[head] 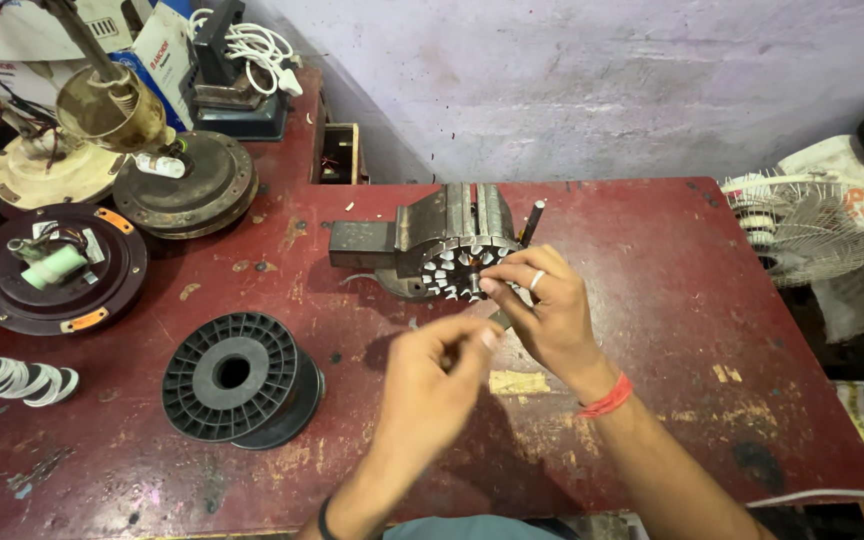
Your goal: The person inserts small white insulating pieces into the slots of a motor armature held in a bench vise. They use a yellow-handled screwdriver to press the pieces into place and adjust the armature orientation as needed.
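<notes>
Filling most of the view, the red workbench (652,300) carries a bench vise (422,235) that clamps the slotted stator core (462,268). Left of the vise lies a black plastic spool (237,378). The right hand (542,310) pinches at the core's rim; the left hand (432,385), nearer than the vise, pinches something too small to tell.

stator (457,268) in vise (422,235), spool (237,377) left
</notes>
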